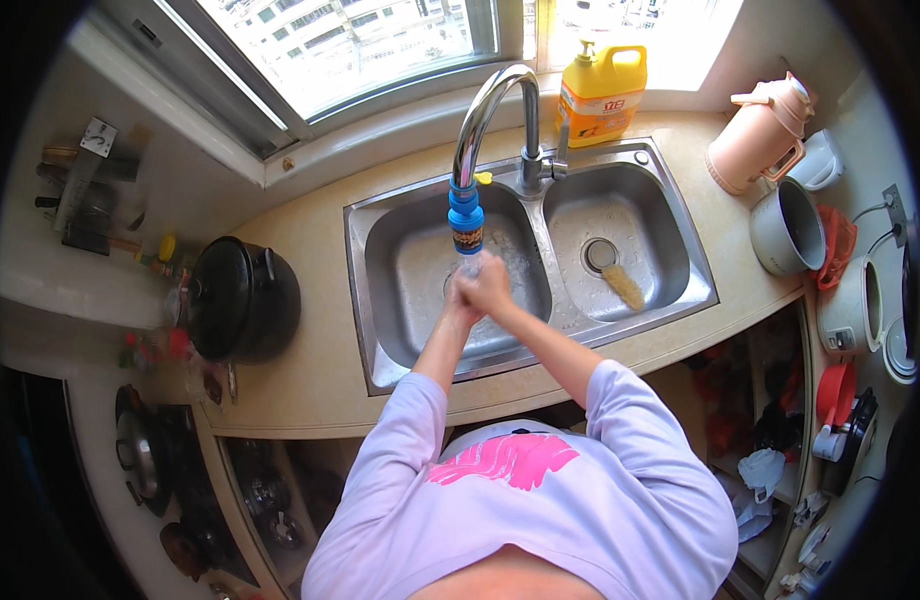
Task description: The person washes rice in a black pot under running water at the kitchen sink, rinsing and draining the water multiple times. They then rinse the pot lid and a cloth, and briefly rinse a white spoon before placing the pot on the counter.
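My left hand (458, 294) and my right hand (490, 286) are pressed together over the left basin (415, 300) of a stainless steel double sink. Water runs onto them from a blue faucet filter nozzle (466, 217) fitted to the end of a curved chrome faucet (471, 124). The right hand lies partly across the left, and their fingers overlap. Whether anything small is between the palms is hidden. In the right basin (572, 225), a tan scrubbing pad or loofah piece (623, 287) lies beside the drain strainer (601, 255).
A yellow jug of Liby detergent (602, 94) stands behind the sink by the window. On the right are a pink thermos jug (760, 135), a grey inner pot (786, 227) and a white rice cooker (850, 307). A lidded black pot (242, 300) sits left of the sink.
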Action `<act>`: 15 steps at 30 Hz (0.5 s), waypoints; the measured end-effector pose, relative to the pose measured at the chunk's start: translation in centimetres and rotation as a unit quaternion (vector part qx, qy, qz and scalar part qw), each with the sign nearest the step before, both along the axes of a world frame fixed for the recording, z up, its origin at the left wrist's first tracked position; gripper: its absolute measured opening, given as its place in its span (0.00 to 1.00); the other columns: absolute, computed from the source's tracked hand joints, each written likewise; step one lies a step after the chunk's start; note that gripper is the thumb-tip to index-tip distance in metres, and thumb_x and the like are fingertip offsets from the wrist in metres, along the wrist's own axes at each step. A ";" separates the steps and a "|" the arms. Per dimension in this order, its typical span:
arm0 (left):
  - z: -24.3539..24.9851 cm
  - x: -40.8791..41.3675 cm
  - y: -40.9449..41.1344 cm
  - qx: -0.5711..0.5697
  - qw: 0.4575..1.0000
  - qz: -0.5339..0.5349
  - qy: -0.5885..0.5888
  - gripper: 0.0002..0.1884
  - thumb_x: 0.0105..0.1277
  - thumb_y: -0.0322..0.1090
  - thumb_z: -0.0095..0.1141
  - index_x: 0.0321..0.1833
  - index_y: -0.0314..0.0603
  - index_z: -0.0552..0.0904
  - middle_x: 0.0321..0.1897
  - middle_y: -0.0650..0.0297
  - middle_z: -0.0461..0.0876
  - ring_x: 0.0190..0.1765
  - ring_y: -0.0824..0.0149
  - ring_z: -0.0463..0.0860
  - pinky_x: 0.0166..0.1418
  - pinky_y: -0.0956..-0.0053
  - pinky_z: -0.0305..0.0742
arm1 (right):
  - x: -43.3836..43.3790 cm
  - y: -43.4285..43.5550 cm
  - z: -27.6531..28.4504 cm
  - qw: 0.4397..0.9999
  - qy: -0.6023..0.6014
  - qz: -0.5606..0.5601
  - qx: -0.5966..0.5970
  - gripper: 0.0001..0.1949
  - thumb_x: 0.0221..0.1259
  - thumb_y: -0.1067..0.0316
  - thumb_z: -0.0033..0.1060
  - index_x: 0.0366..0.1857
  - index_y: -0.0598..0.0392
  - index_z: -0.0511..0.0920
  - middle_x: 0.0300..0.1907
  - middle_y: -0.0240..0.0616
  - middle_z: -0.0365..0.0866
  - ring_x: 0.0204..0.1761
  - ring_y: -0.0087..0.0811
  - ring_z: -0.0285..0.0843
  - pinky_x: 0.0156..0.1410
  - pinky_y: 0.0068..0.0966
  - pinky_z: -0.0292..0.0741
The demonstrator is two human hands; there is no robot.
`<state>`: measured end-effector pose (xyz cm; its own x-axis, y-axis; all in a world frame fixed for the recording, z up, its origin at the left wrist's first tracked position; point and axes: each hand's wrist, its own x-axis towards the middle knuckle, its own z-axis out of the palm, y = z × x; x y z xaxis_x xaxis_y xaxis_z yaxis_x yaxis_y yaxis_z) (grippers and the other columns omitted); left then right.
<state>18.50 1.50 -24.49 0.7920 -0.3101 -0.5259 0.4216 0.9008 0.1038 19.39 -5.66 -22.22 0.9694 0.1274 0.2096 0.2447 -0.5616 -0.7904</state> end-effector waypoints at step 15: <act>6.5 -1.2 0.3 0.683 0.540 -0.256 -0.420 0.10 0.51 0.39 0.63 0.23 0.39 0.80 0.18 0.65 0.78 0.24 0.73 0.75 0.31 0.75 0.70 | 4.2 -3.8 -1.9 0.731 0.505 0.096 0.449 0.21 0.61 0.55 0.56 0.49 0.62 0.74 0.49 0.41 0.76 0.49 0.29 0.73 0.48 0.30 0.74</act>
